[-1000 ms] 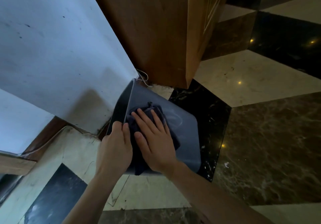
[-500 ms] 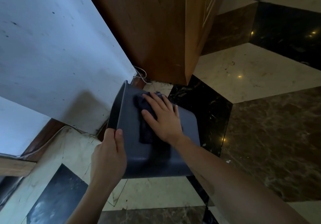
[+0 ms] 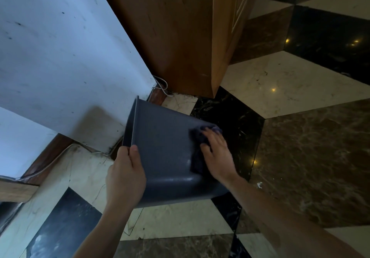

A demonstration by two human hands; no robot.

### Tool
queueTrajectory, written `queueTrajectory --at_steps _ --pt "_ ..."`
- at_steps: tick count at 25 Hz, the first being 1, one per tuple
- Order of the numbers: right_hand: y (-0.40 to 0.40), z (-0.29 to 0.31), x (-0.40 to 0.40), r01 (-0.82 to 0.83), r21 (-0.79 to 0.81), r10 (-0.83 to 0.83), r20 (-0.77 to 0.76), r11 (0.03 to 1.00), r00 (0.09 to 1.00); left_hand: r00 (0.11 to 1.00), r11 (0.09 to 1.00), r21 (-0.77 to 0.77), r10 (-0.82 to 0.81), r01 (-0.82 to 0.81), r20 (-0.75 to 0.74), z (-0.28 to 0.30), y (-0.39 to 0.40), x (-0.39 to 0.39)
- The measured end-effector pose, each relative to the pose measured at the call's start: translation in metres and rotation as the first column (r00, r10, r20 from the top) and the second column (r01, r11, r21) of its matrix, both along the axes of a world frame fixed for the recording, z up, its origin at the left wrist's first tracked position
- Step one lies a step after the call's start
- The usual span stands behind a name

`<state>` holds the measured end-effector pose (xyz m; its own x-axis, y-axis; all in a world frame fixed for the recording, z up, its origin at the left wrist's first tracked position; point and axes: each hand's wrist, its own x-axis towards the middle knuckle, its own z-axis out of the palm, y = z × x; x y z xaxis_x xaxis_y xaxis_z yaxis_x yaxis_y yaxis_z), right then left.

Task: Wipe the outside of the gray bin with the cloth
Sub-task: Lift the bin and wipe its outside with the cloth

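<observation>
Marble floor (image 3: 280,81) | left hand (image 3: 125,177) grips gray bin (image 3: 164,147) rim | right hand (image 3: 217,155) flat, pressing cloth (image 3: 198,137)

There are two hands, the left hand (image 3: 125,175) and the right hand (image 3: 217,155), one gray bin (image 3: 164,149), one dark cloth (image 3: 198,137) (partly hidden under fingers), one wooden cabinet (image 3: 180,33) and one white cable (image 3: 162,83).
</observation>
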<state>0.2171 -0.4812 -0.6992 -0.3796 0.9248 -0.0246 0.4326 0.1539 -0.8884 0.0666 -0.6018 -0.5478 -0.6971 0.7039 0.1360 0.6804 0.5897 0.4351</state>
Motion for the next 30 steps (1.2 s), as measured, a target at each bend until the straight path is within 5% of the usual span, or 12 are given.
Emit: queueTrajectory --at_steps 5,12,23,30 --pt "-0.067 0.057 -0.024 -0.125 0.141 0.150 -0.183 0.982 0.972 1.000 1.000 0.014 -0.021 0.020 0.009 0.004 0.009 0.014" --pt "-0.077 0.081 -0.043 -0.157 0.324 0.182 -0.049 0.933 0.982 0.999 0.999 -0.027 -0.020 0.021 0.025 0.000 0.001 0.014" --pt "0.012 -0.015 0.025 0.194 -0.090 -0.195 0.005 0.977 0.981 0.995 0.994 -0.037 -0.103 0.103 -0.003 0.003 -0.008 0.031" --pt "0.048 -0.014 0.015 0.236 -0.192 -0.239 0.008 0.953 0.971 0.987 0.986 -0.054 -0.159 0.158 -0.010 0.003 -0.015 0.041"
